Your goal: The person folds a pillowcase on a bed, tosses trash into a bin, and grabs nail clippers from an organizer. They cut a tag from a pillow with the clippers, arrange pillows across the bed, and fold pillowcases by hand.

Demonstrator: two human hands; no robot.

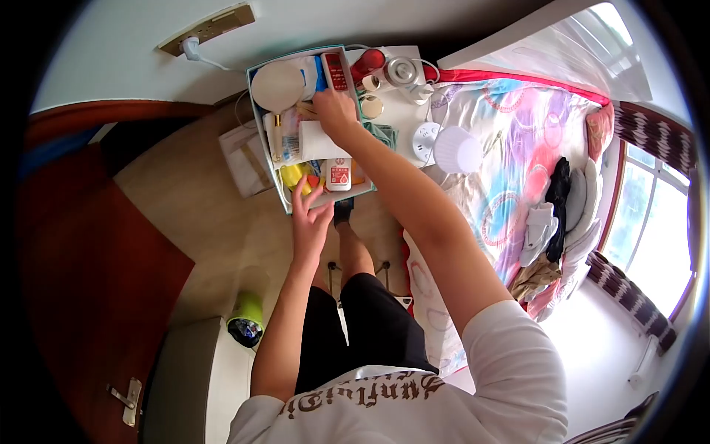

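A light-coloured open box [262, 122] with a teal rim is filled with small items. My right hand [336, 117] reaches down into it, just below a red device with a keypad [334, 72]; its fingers are mostly hidden, so a grip cannot be made out. Under that wrist lies a white packet [318, 140]. At the box's near edge, my left hand [309, 218] has its fingers spread, holding nothing visible. Close by are a yellow item [293, 176] and a white bottle with a red label [339, 175]. A round beige disc [278, 85] sits in the far left corner.
Right of the box, a white surface holds a glass-like jar [400, 72] and a red item [368, 64]. A white pleated lampshade [458, 150] stands beside the patterned bed [503, 185]. A green bin [246, 318] is on the floor; a plug [191, 48] sits in the wall socket.
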